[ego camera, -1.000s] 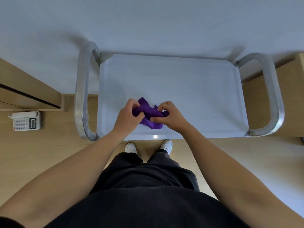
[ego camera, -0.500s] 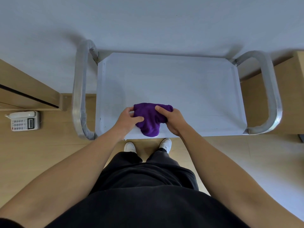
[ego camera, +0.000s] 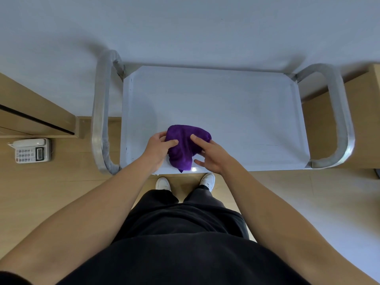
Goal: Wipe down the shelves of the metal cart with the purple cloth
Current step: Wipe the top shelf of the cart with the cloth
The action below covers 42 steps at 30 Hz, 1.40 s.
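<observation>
One cloth (ego camera: 185, 146), left hand (ego camera: 158, 151), right hand (ego camera: 213, 157), one cart (ego camera: 226, 103).

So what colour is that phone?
The phone is white with a dark screen; the head view shows it.

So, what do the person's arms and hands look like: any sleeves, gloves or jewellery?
The left arm and right arm are bare, with no sleeve over the forearms. The left hand and right hand wear no gloves, and no watch, ring or bracelet shows.
</observation>
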Available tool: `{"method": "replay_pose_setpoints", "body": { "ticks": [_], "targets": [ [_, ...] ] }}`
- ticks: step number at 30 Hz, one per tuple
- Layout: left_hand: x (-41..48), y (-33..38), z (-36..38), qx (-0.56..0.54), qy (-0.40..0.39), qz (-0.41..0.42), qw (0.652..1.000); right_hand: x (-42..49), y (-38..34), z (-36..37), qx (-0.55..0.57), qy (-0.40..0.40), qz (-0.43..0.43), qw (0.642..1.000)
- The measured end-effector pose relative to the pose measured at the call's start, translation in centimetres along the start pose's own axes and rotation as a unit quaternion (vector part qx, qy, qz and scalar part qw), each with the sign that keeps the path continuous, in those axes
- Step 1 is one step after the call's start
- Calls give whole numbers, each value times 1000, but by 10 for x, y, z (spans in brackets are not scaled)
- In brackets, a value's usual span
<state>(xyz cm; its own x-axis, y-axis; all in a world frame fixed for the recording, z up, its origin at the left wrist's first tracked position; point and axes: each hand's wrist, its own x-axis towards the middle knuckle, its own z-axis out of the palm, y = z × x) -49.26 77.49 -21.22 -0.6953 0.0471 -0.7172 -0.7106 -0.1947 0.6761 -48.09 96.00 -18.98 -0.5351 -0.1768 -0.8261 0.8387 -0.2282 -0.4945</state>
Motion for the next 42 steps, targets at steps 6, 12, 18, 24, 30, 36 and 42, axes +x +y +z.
{"method": "replay_pose_setpoints", "body": {
  "ticks": [6, 12, 18, 24, 30, 36, 42],
  "targets": [
    [2, 2, -12, 441, -11, 162, 883, 5, -12, -7, -456, 70, -210, 862],
    [4, 5, -13, 352, 10, 66, 934, 11, -9, -7, -374, 113, -157, 907],
    [5, 10, -16, 290, -21, -81, 953, 5, -12, -14, -378, 17, -161, 911],
    [-5, 15, -14, 361, -76, -11, 930, 9, -19, -16, -490, 3, -181, 853],
    [-10, 22, -21, 145, -109, 56, 982, -1, -26, -26, -334, -25, -215, 918],
    [-11, 18, -10, 263, -117, 62, 956, 0, -29, -19, -516, -14, -175, 838],
    [-12, 7, -9, 362, -71, 138, 919, 1, -16, -14, -498, 29, -242, 832]
  ]
}}
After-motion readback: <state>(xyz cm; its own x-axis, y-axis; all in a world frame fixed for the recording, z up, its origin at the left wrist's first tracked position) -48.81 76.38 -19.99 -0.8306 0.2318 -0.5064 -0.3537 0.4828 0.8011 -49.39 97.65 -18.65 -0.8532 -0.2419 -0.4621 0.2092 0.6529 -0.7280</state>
